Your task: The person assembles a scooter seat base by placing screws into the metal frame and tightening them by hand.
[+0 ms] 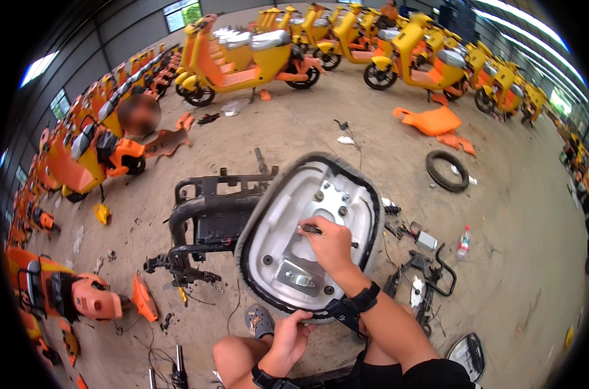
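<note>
A scooter seat [276, 217] is tipped up in front of me with its pale underside showing and a dark edge around it. My left hand [292, 338] grips its lower rim, thumb on the edge. Over the middle of the underside, my right hand [330, 245] is closed on a small dark cylindrical piece [312, 229] whose kind I cannot make out. A metal latch plate [298, 280] lies below that hand, and a bolted metal bracket [334, 196] above it. Behind the seat, a black scooter frame [207, 207] rests on the floor, partly hidden.
Loose parts, a bent black bar [447, 271] and a plastic bottle [464, 244] lie to the right. Farther off are a tyre [446, 171] and orange panels [431, 120]. Another seat [468, 356] lies at lower right. Rows of yellow scooters [255, 61] stand behind; a person [139, 115] is at left.
</note>
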`<state>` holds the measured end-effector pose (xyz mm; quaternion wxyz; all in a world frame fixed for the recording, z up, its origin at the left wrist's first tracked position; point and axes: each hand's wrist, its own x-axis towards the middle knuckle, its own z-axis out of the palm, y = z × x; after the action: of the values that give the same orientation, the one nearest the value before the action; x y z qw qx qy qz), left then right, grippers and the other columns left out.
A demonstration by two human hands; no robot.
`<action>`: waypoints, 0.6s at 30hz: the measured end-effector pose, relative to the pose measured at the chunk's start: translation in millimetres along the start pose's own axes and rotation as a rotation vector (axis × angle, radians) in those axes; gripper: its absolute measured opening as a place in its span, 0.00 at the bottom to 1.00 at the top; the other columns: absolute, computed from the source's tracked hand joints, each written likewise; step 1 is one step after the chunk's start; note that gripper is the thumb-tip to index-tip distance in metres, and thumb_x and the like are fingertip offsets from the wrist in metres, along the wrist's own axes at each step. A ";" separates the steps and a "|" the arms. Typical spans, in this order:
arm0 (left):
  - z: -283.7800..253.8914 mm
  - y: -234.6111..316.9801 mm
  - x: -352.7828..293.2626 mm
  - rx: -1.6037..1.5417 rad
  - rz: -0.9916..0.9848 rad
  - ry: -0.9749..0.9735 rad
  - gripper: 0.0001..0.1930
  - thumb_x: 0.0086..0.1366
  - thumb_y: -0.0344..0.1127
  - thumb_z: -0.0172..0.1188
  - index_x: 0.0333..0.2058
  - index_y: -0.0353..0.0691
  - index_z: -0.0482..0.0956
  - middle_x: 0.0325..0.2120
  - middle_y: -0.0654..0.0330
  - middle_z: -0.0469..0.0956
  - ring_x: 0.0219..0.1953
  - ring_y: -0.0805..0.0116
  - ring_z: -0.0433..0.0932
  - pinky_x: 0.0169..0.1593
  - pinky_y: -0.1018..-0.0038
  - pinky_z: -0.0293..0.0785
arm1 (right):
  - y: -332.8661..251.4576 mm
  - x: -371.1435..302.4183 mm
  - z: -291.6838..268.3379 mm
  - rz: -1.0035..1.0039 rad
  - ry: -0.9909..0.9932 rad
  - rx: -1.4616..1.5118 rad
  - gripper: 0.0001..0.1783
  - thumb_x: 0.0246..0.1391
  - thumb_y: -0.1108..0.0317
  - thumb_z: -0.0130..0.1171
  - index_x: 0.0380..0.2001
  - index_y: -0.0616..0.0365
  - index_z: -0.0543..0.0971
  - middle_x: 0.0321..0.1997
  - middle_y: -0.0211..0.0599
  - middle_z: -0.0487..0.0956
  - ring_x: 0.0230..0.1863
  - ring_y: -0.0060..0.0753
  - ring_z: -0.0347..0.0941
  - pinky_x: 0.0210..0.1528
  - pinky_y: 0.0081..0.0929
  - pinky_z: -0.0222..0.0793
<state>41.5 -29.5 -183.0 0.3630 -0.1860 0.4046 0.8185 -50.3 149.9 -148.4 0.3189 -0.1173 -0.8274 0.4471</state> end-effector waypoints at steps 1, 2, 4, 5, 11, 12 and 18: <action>0.7 2.1 -1.9 0.000 -0.008 -0.017 0.12 0.59 0.23 0.53 0.42 0.31 0.75 0.42 0.56 0.79 0.47 0.60 0.78 0.57 0.57 0.70 | -2.8 -0.4 -1.4 -0.015 -0.031 0.013 0.09 0.47 0.74 0.67 0.35 0.57 0.84 0.32 0.39 0.85 0.34 0.34 0.84 0.35 0.24 0.76; 0.5 1.4 -1.4 0.001 -0.006 -0.023 0.13 0.59 0.23 0.54 0.43 0.30 0.75 0.42 0.55 0.79 0.48 0.60 0.78 0.57 0.57 0.70 | -2.3 1.3 -4.6 -0.053 -0.051 0.041 0.10 0.47 0.75 0.65 0.36 0.57 0.84 0.32 0.39 0.85 0.35 0.35 0.84 0.36 0.25 0.77; 2.2 0.0 2.0 -0.004 0.009 -0.039 0.14 0.58 0.24 0.54 0.44 0.29 0.74 0.43 0.55 0.79 0.49 0.60 0.77 0.58 0.57 0.69 | 0.6 5.6 -10.1 -0.142 -0.093 0.095 0.12 0.47 0.78 0.62 0.37 0.57 0.84 0.34 0.38 0.85 0.36 0.35 0.84 0.37 0.26 0.77; -0.2 -1.9 4.5 0.000 0.004 -0.028 0.16 0.58 0.24 0.53 0.46 0.28 0.74 0.45 0.54 0.79 0.50 0.59 0.77 0.60 0.58 0.68 | 7.5 4.5 -6.5 -0.143 -0.092 0.160 0.15 0.45 0.80 0.58 0.38 0.56 0.84 0.36 0.38 0.85 0.37 0.35 0.84 0.39 0.28 0.78; 0.8 -1.3 1.5 0.037 -0.021 -0.048 0.19 0.58 0.27 0.52 0.50 0.28 0.69 0.48 0.50 0.77 0.51 0.55 0.76 0.61 0.59 0.67 | 8.0 -0.9 -2.8 -0.167 -0.014 -0.038 0.14 0.46 0.80 0.57 0.36 0.52 0.84 0.31 0.36 0.84 0.33 0.40 0.82 0.35 0.33 0.77; -5.2 -3.7 4.7 0.049 -0.041 -0.033 0.20 0.58 0.27 0.52 0.50 0.28 0.69 0.49 0.50 0.77 0.52 0.54 0.76 0.61 0.58 0.67 | 6.7 -1.5 -3.1 -0.146 -0.010 -0.077 0.14 0.46 0.80 0.57 0.35 0.52 0.84 0.29 0.35 0.84 0.32 0.40 0.82 0.34 0.34 0.76; -14.6 -11.1 14.2 0.083 -0.016 -0.002 0.21 0.59 0.30 0.52 0.51 0.26 0.68 0.49 0.46 0.76 0.52 0.48 0.76 0.61 0.55 0.67 | 2.2 -6.0 -1.1 -0.133 0.043 -0.130 0.14 0.45 0.78 0.56 0.33 0.48 0.83 0.27 0.34 0.84 0.30 0.41 0.81 0.31 0.36 0.75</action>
<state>40.4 -30.3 -206.2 0.3774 -0.1731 0.4361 0.7984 -45.1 148.9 -152.3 0.3573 -0.0920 -0.8536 0.3679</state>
